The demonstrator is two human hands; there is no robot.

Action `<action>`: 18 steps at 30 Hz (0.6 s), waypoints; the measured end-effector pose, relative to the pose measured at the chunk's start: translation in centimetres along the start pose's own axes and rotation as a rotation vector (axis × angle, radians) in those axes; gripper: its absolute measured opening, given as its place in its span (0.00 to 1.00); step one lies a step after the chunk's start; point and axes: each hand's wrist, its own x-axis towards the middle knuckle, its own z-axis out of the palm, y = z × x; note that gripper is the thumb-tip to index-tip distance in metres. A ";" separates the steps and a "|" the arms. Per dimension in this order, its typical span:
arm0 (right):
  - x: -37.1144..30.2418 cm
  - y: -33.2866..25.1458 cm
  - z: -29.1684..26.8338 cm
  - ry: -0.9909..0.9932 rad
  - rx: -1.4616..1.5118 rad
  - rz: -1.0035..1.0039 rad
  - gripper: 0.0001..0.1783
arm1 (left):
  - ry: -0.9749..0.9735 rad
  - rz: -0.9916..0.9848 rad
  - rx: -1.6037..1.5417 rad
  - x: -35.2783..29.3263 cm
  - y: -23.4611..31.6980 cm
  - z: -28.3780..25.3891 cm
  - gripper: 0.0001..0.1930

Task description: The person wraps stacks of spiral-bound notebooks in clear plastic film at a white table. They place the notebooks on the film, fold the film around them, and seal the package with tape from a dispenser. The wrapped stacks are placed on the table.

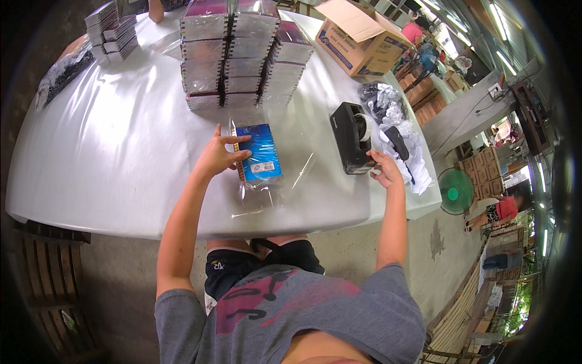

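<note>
A small blue spiral notebook (pixel 259 153) lies in a clear plastic sleeve (pixel 260 190) near the table's front edge. My left hand (pixel 222 154) rests on its left side, fingers spread and pressing the sleeve flat. To the right stands a black tape dispenser (pixel 350 138) with a roll of clear tape (pixel 364 127). My right hand (pixel 386 170) is at the dispenser's near end, its fingertips bent together. Whatever those fingers pinch is too small to make out.
Tall stacks of wrapped spiral notebooks (pixel 242 57) stand behind, with a smaller stack (pixel 112 33) at far left. An open cardboard box (pixel 357 39) sits at the back right. Crumpled white backing paper (pixel 418 159) lies beside the dispenser. A green fan (pixel 456 191) stands off the table's right edge.
</note>
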 end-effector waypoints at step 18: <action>-2.2 5.9 -0.2 0.282 -0.072 -0.368 0.09 | 0.029 -0.006 0.015 -0.2 0.2 0.1 0.23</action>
